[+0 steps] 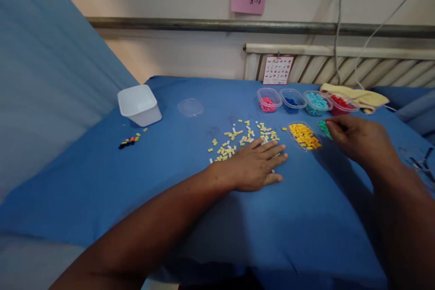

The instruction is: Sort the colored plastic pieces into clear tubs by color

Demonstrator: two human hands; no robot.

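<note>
My left hand lies palm down with its fingers spread, over part of a scatter of small pale yellow and white pieces. What is beneath the palm is hidden. On the right, my right hand hovers at a shallow clear lid of green pieces, partly covering it. Its thumb and fingers are curled together in a pinch; whatever they hold cannot be made out. Between the two hands sits a clear lid heaped with orange-yellow pieces, and one loose piece lies just left of it.
Clear tubs of pink, dark blue, light blue and red pieces line the back. Leftward are a white tub, a bare lid and some black pieces. Glasses rest far right, a yellow cloth behind.
</note>
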